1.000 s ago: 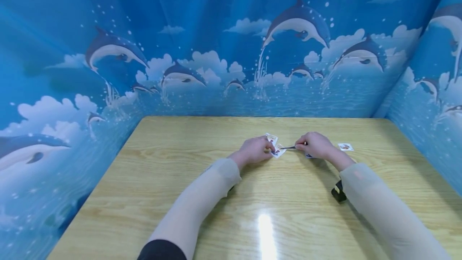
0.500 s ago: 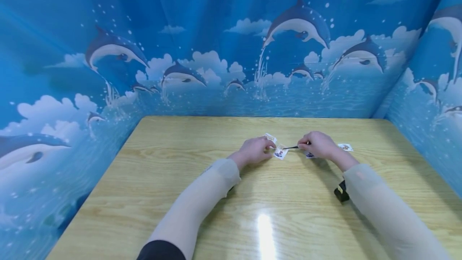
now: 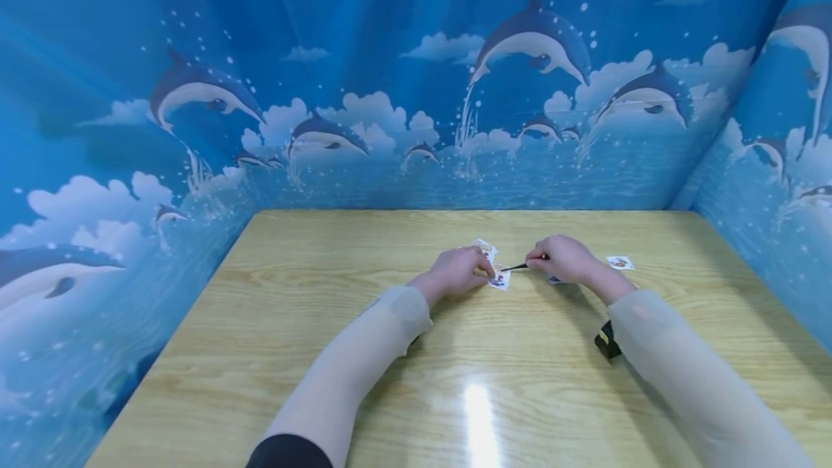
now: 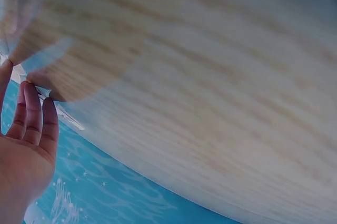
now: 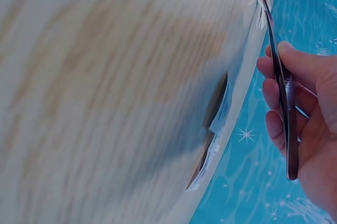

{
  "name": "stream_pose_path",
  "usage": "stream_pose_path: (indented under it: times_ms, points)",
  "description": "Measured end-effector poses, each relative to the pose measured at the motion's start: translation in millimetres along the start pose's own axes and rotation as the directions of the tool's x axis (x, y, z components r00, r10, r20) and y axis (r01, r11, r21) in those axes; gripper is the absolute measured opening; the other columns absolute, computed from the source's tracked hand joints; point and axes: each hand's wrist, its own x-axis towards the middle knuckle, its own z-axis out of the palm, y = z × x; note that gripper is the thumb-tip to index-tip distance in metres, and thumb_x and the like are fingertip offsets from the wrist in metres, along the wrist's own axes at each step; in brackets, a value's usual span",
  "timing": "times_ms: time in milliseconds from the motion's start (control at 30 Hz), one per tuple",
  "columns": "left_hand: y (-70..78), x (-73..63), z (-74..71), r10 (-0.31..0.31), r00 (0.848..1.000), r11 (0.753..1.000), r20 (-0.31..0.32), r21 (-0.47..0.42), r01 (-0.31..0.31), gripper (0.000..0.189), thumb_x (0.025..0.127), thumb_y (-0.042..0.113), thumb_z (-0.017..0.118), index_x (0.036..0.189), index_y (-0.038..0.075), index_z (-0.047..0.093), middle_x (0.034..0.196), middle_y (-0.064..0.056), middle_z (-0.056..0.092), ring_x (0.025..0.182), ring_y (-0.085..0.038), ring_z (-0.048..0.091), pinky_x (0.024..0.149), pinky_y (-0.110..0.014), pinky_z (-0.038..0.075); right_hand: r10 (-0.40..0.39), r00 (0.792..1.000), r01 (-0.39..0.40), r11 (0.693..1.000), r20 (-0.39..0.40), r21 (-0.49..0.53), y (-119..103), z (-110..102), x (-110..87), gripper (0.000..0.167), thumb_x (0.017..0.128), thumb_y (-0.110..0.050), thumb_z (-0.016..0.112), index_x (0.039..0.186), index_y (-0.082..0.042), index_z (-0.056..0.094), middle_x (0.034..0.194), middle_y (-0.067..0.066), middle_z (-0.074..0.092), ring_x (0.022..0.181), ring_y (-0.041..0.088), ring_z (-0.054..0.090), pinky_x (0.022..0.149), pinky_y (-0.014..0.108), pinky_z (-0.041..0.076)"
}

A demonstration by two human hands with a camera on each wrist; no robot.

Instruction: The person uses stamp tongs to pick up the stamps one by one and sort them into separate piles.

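Note:
In the head view my right hand (image 3: pixel 562 258) grips dark pointed tweezers (image 3: pixel 516 266). Their tips reach onto a small white card (image 3: pixel 500 280) with a coloured print. The right wrist view shows the tweezers (image 5: pixel 286 103) lying between thumb and fingers, tips against the thin white edge of the card (image 5: pixel 261 16). From the left, my left hand (image 3: pixel 455 271) pinches the same card near its left side with thumb and index finger. Its other fingers (image 4: pixel 32 121) reach down in the left wrist view. A second printed card (image 3: pixel 484 245) lies just behind it, partly covered.
Under my right hand lies another card (image 3: pixel 556 280), mostly hidden. Farther right on the wooden table (image 3: pixel 312 323) is one more printed card (image 3: pixel 620 263). A blue dolphin-print curtain (image 3: pixel 364 78) stands along the table's back and sides.
The printed card and tweezers shift slightly right, then back left and a little nearer. My right hand moves along with the tweezers; my left hand stays almost in place.

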Motion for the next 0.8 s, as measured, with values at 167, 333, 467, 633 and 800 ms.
stream_pose_path:
  times_ms: [167,333,467,633,800]
  points:
    - [-1.3,1.5,2.2,-0.005,1.0,1.0,-0.005,-0.005,0.005,0.014,0.093,0.027,0.068,0.106,0.028,0.075,0.11,0.006,0.061,0.097,-0.011,0.058,0.081,-0.028,0.047,-0.001,1.0,0.001,1.0,-0.01,-0.004,-3.2,1.2,2.2,0.019,0.094,-0.01,0.063,0.105,0.002,0.073,0.098,0.015,0.071,0.091,0.033,0.066,0.083,0.05,0.051]
    - [-1.0,1.7,3.1,-0.015,1.0,1.0,0.0,-0.013,0.015,0.015,0.093,0.028,0.067,0.106,0.027,0.074,0.112,0.006,0.061,0.1,-0.011,0.057,0.084,-0.028,0.047,0.051,0.999,-0.051,0.999,-0.002,0.014,-2.3,2.8,-1.4,0.022,0.095,-0.013,0.062,0.107,0.003,0.071,0.103,0.018,0.069,0.095,0.035,0.065,0.085,0.051,0.05]
    - [-0.5,0.4,3.0,-0.018,1.0,1.0,-0.001,-0.014,0.018,0.014,0.093,0.028,0.067,0.105,0.028,0.074,0.111,0.007,0.06,0.099,-0.011,0.057,0.083,-0.028,0.046,0.09,0.996,-0.091,0.995,0.021,0.04,0.2,3.6,-6.9,0.023,0.096,-0.014,0.062,0.109,0.003,0.071,0.104,0.018,0.069,0.092,0.031,0.066,0.08,0.048,0.052]
    - [-0.3,0.1,2.3,-0.02,1.0,1.0,-0.002,-0.01,0.02,0.014,0.093,0.028,0.067,0.105,0.028,0.075,0.113,0.007,0.06,0.102,-0.011,0.057,0.086,-0.028,0.046,0.102,0.994,-0.105,0.991,0.033,0.083,-0.5,4.5,-10.7,0.024,0.095,-0.014,0.062,0.108,0.004,0.071,0.096,0.014,0.071,0.072,0.016,0.065,0.067,0.038,0.052]
    - [0.4,1.1,2.5,-0.023,1.0,1.0,-0.005,-0.005,0.023,0.014,0.094,0.029,0.067,0.105,0.027,0.075,0.116,0.006,0.06,0.105,-0.012,0.057,0.088,-0.028,0.046,0.113,0.993,-0.114,0.992,0.017,0.061,-2.6,5.5,-8.7,0.022,0.094,-0.013,0.063,0.107,0.003,0.071,0.096,0.014,0.071,0.067,0.013,0.062,0.064,0.037,0.051]
